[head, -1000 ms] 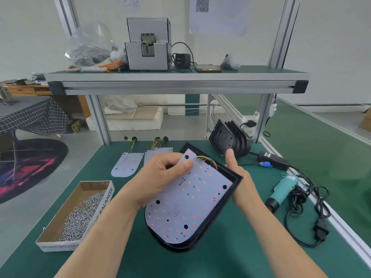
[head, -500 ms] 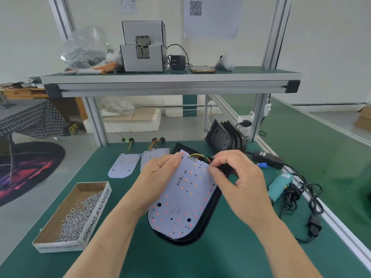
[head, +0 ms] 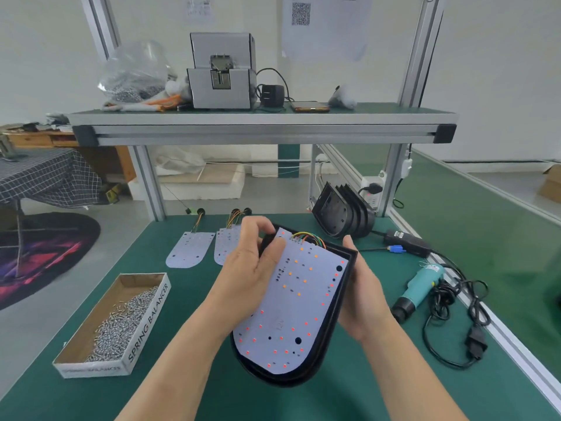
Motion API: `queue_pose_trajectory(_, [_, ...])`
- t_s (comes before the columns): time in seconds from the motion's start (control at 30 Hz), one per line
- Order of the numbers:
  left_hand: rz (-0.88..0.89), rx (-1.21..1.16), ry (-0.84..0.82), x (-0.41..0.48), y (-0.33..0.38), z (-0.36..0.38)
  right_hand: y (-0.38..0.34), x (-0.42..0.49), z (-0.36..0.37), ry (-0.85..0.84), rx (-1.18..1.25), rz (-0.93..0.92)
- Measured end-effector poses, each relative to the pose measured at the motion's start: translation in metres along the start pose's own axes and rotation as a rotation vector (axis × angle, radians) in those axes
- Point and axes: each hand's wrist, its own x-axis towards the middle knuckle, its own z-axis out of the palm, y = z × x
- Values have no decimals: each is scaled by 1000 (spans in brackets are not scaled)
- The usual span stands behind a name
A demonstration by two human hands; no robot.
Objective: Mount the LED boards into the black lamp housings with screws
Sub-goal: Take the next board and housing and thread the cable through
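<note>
The LED board (head: 291,305) lies face up inside the black housing (head: 344,287), and both are held tilted above the tabletop (head: 197,390) rather than resting on it. That is probably so the board can be shifted until its holes meet the mounts beneath. The left hand (head: 252,268) grips the housing's top-left corner, fingers (head: 258,226) curled over the edge and thumb pressing the board down. The right hand (head: 361,293) cradles the right wall from below, thumb up by the rim. Its other fingers are hidden behind the housing, so I cannot tell how they sit. Coloured wires (head: 306,238) loop out at the board's top edge. No screw looks fitted yet, so seating the board seems to be the step in hand.

A cardboard box of screws (head: 121,317) sits open to the left and a teal electric screwdriver (head: 422,287) lies to the right — each within easy reach of its hand. Beyond, spare boards (head: 189,249) lie flat and a stack of empty housings (head: 343,212) leans by the frame post.

The green mat looks smooth and grippy. Above it a shelf (head: 261,126) carries a grey machine (head: 221,71), a plastic bag (head: 133,74) and a phone (head: 309,106) — behind that, a white wall.
</note>
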Motion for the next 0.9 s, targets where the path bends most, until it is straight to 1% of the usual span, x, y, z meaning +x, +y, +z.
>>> queue_pose_trajectory(0.03, [-12, 2, 8, 0, -1, 0, -1, -1, 4, 42, -92, -13])
queue_pose_trajectory(0.07, [-25, -3, 23, 0, -3, -1, -3, -3, 7, 104, -214, -69])
queue_pose_trajectory(0.1, [-34, -1, 45, 0, -5, -2, -5, -3, 8, 191, -349, -216])
queue_pose_trajectory(0.13, [-41, 6, 63, 0, -6, -3, -8, -4, 6, 280, -475, -456])
queue_pose_trajectory(0.17, [-50, 16, 75, -1, -8, -3, -13, -6, 5, 324, -595, -711])
queue_pose_trajectory(0.2, [-58, 22, 82, -1, -9, -2, -19, -8, 4, 312, -762, -909])
queue_pose_trajectory(0.23, [-62, 27, 89, -1, -11, -1, -24, -8, 3, 254, -967, -1026])
queue_pose_trajectory(0.27, [-68, 30, 98, -1, -11, 0, -27, -9, 4, 199, -1172, -1055])
queue_pose_trajectory(0.3, [-78, 21, 105, -1, -12, 1, -28, -10, 6, 165, -1344, -1023])
queue_pose_trajectory(0.33, [-86, 3, 114, 0, -12, 2, -28, -12, 9, 149, -1465, -968])
queue_pose_trajectory(0.37, [-93, -16, 118, 0, -11, 2, -27, -13, 10, 140, -1534, -908])
queue_pose_trajectory(0.43, [-101, -39, 117, 1, -9, 2, -27, -14, 10, 114, -1566, -827])
queue_pose_trajectory(0.5, [-102, -19, 107, 0, -7, 1, -30, -13, 9, 72, -1486, -748])
queue_pose_trajectory(0.6, [-139, -44, 92, -2, -1, 3, -36, -13, 12, 5, -1250, -546])
queue_pose_trajectory(0.63, [-162, -65, 92, -2, 1, 4, -37, -12, 12, -3, -1221, -533])
queue_pose_trajectory(0.7, [-224, -118, 79, -2, 3, 7, -37, -8, 13, -2, -1203, -572])
queue_pose_trajectory(0.8, [-375, -295, 12, -3, 4, 9, -37, -4, 13, 4, -1169, -617])
queue_pose_trajectory(0.9, [-393, -424, -13, -4, 4, 6, -33, -3, 10, 18, -1091, -663])
